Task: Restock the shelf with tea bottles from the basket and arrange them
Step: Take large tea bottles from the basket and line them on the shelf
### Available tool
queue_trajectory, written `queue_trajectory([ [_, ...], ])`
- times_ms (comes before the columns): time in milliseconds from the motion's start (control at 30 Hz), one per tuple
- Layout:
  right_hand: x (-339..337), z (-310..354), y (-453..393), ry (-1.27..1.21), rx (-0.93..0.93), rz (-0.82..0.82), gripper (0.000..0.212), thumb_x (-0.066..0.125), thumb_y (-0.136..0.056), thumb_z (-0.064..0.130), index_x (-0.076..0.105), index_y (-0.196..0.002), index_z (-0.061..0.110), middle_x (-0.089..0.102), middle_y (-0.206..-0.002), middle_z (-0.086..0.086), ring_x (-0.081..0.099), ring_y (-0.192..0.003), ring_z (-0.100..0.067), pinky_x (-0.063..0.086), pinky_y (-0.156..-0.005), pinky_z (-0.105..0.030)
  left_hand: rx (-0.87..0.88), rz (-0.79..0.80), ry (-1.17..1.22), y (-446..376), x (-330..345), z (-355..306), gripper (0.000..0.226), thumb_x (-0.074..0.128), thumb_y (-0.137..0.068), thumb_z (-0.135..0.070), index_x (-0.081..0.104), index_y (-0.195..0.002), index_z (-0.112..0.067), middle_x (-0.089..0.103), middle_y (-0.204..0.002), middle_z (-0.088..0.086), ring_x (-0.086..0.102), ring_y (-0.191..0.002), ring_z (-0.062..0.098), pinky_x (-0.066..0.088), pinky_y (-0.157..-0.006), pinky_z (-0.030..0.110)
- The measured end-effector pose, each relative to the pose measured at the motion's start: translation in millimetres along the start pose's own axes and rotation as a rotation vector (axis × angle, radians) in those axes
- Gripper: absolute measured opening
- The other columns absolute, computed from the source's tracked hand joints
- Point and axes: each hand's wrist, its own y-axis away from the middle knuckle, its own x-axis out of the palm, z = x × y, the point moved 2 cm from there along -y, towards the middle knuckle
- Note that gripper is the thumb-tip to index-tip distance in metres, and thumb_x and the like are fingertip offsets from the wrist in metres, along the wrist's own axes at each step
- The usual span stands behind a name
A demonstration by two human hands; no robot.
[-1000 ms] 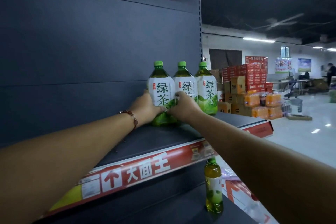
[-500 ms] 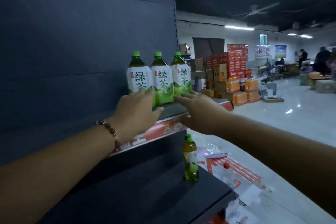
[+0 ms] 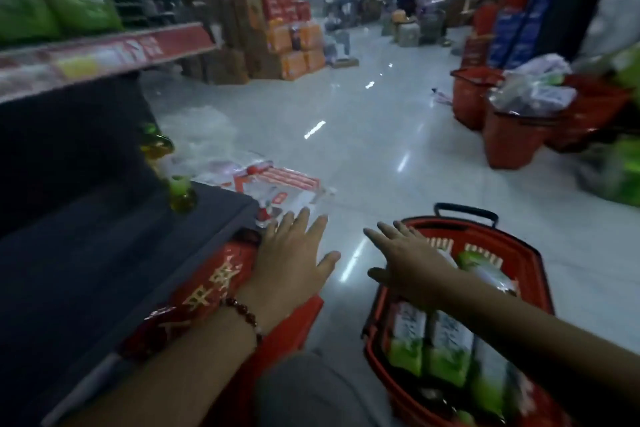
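A red basket [image 3: 526, 253] stands on the floor at the lower right, with several green-tea bottles [image 3: 446, 347] lying in it. My right hand [image 3: 408, 263] hovers open over the basket's near rim, fingers spread, holding nothing. My left hand [image 3: 294, 260], with a bead bracelet on the wrist, is open above the floor beside the dark lower shelf [image 3: 104, 253]. Green bottles [image 3: 52, 3] stand blurred on the upper shelf [image 3: 121, 52] at the top left. A small tea bottle [image 3: 181, 194] stands near the lower shelf's corner, another small bottle [image 3: 156, 142] behind it.
Red baskets [image 3: 509, 135] stuffed with plastic wrap stand at the right. Flat packaging [image 3: 277, 184] lies on the glossy floor ahead. Stacked cartons and orange drink packs [image 3: 298, 48] rise at the aisle's far end, with people further back.
Both hands have come off the three bottles on the upper shelf and dropped down. My view has swung down and right to the floor and the basket.
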Motion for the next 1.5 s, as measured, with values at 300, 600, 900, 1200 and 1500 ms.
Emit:
queue_trajectory([
  [300, 141, -107, 49, -0.356, 0.438, 0.180, 0.081, 0.065, -0.089, 0.044, 0.023, -0.154, 0.020, 0.038, -0.153, -0.010, 0.047, -0.131, -0.030, 0.047, -0.101, -0.043, 0.215, 0.286, 0.029, -9, 136, -112, 0.067, 0.038, -0.100, -0.055, 0.022, -0.156, -0.022, 0.023, -0.162, 0.011, 0.022, -0.148, 0.032, 0.021, -0.120, 0.047],
  [600, 182, -148, -14, -1.405, 1.046, -0.145, 0.073, 0.068, -0.087, 0.048, 0.043, -0.138, 0.002, 0.057, -0.127, -0.015, 0.060, -0.111, -0.031, 0.051, -0.082, -0.038, 0.305, 0.305, 0.054, -14, 181, -123, 0.059, 0.038, -0.104, -0.044, 0.025, -0.156, -0.020, 0.020, -0.164, 0.014, 0.018, -0.150, 0.034, 0.017, -0.120, 0.047],
  [900, 195, -164, -51, -1.357, 1.101, 0.026, 0.084, 0.070, -0.077, 0.055, 0.045, -0.137, 0.001, 0.057, -0.127, -0.020, 0.060, -0.107, -0.040, 0.052, -0.062, -0.038, 0.268, 0.327, 0.096, -14, 191, -111, 0.057, 0.039, -0.103, -0.042, 0.026, -0.155, -0.020, 0.025, -0.162, 0.013, 0.022, -0.148, 0.031, 0.019, -0.119, 0.045],
  [1200, 132, -112, 37, -1.690, 0.794, 0.161, 0.034, 0.051, -0.096, 0.041, 0.056, -0.112, 0.012, 0.062, -0.110, -0.016, 0.061, -0.106, -0.031, 0.050, -0.096, -0.043, -0.198, 0.334, 0.878, -5, 162, -91, 0.049, 0.048, -0.102, -0.044, 0.041, -0.147, -0.028, 0.046, -0.147, -0.005, 0.045, -0.130, 0.010, 0.041, -0.100, 0.031],
  [1500, 46, -32, 87, -1.631, 0.368, 0.203, 0.034, 0.048, -0.099, 0.034, 0.061, -0.121, 0.011, 0.073, -0.112, -0.011, 0.070, -0.104, -0.026, 0.056, -0.091, -0.039, -0.437, 0.414, 1.721, 16, 98, -73, 0.083, 0.071, -0.069, -0.072, 0.048, -0.141, -0.036, 0.068, -0.128, 0.003, 0.068, -0.112, 0.027, 0.054, -0.094, 0.057],
])
